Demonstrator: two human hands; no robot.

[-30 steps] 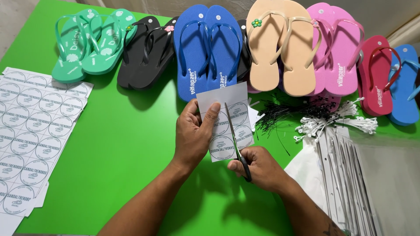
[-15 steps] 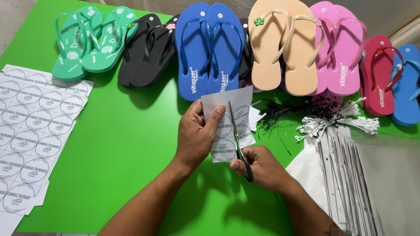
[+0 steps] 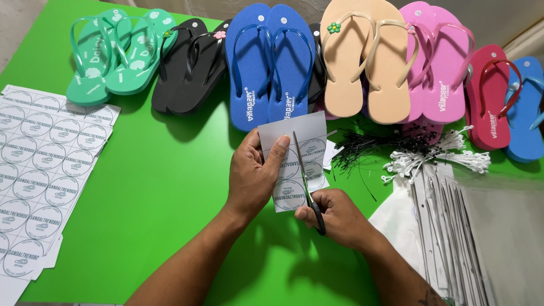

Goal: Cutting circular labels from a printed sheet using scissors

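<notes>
**A:** So what's the surface here? Looks loud.

**B:** Bright green tabletop (image 3: 158, 187), glossy enough to throw soft shadows. Beyond the hands there's a row of rubber flip-flops: a mint green pair (image 3: 113, 54) far off to the left, a black pair (image 3: 190, 65), a royal blue pair (image 3: 269, 62) right above the hands, a tan pair with a little flower on the strap (image 3: 365, 62), a pink pair (image 3: 442, 68), then a red one (image 3: 490, 99) and a light blue one (image 3: 527, 107) out to the right. Not much room to see, just a strip of grey floor past the table edges.

**A:** And the hands?

**B:** Both forearms come in from the bottom, meeting in the middle. The left hand (image 3: 254, 178) is pinching a small white sheet of round printed stickers (image 3: 297, 164), thumb on the front, fingers behind, holding it upright-ish above the table. The right hand (image 3: 334, 218) sits just below and to the right of it, closed around the black handles of a pair of scissors (image 3: 306, 181). The blades point up and run across the sticker sheet between two columns of circles. Can't tell how far apart the blades are.

**A:** Other stuff nearby?

**B:** Left of the left hand, well apart, lie big white sheets of the same round stickers (image 3: 39, 170). Right of the right hand there's a bundle of black plastic tag ties (image 3: 374, 144), white ones (image 3: 436, 158), and a stack of clear plastic bags (image 3: 470, 238).
</notes>
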